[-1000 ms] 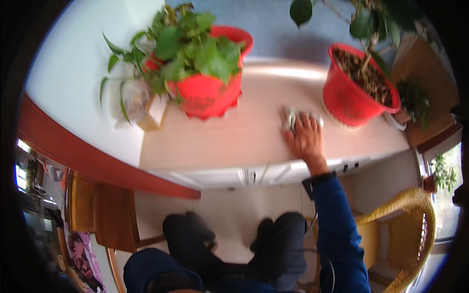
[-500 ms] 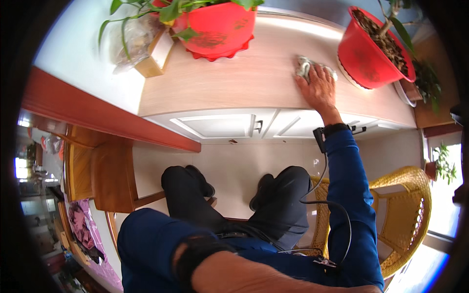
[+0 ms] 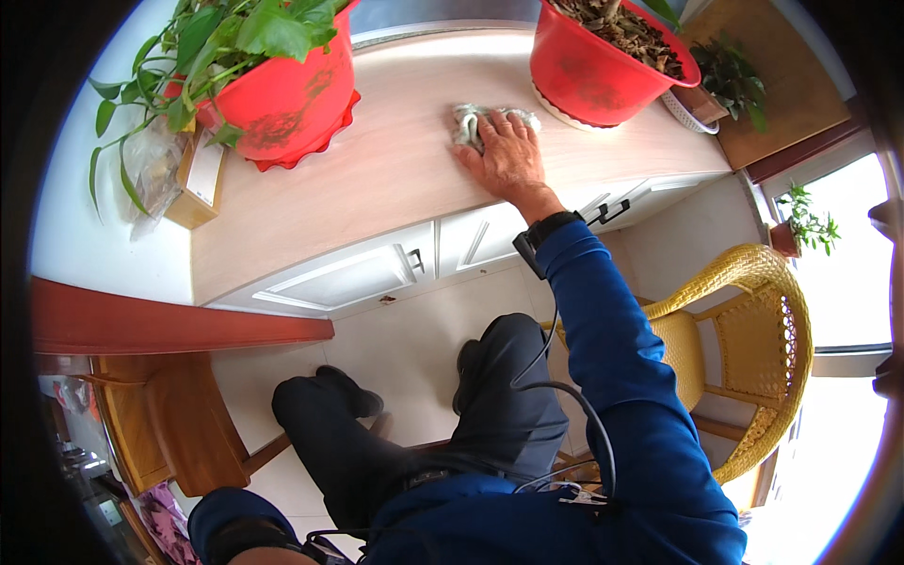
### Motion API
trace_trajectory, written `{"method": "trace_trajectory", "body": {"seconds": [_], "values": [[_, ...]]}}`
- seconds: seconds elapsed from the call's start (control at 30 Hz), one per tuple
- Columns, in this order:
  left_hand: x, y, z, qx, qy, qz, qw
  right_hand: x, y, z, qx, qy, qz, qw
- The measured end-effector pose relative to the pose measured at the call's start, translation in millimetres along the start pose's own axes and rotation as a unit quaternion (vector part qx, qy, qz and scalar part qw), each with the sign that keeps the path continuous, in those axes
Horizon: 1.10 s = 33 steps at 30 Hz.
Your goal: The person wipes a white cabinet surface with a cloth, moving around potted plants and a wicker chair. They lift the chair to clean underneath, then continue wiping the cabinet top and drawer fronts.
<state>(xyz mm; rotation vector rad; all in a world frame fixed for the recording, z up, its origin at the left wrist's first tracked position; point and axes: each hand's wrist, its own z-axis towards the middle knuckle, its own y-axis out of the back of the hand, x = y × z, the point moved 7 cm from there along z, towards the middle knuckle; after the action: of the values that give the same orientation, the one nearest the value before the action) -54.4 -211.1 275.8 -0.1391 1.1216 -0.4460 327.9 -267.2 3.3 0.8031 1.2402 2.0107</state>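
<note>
On the pale wood-grain countertop (image 3: 395, 104), my right hand (image 3: 508, 158) presses down on a crumpled whitish cloth (image 3: 468, 122). Its fingers curve over the cloth, which bunches out past the thumb and fingertips. Just to the right of the cloth stands a red flowerpot (image 3: 603, 80) filled with bark chips. A second red pot (image 3: 292, 108) with a trailing leafy plant sits to the left, on a scalloped red saucer. Of my left arm only the blue sleeve and a dark wrist strap show at the lower edge; my left hand is out of the picture.
A small carton (image 3: 198, 179) and clear plastic bag stand at the counter's left end. White cabinet doors (image 3: 344, 273) with black handles lie below. A yellow wicker chair (image 3: 782, 330) is at right, a wooden chair (image 3: 188, 424) at left. A cable (image 3: 589, 410) runs along my right arm.
The view has turned to the right. My right hand stays on the cloth beside the right-hand pot. My left forearm has dropped mostly out of the picture.
</note>
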Motion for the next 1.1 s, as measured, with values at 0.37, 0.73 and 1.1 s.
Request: {"method": "trace_trajectory", "body": {"seconds": [0.37,0.73,1.1], "values": [[-15,-19,5,-0.017,0.029,0.039,0.999,0,2,-2,-0.013,-0.002,0.027,1.000],[8,23,1,0.151,-0.011,0.151,0.977,-1,3,-2,0.036,-0.019,0.018,0.999],[192,210,-242,-0.128,0.301,0.684,0.652,-9,-5,-7,-0.053,0.093,-0.031,0.994]]}}
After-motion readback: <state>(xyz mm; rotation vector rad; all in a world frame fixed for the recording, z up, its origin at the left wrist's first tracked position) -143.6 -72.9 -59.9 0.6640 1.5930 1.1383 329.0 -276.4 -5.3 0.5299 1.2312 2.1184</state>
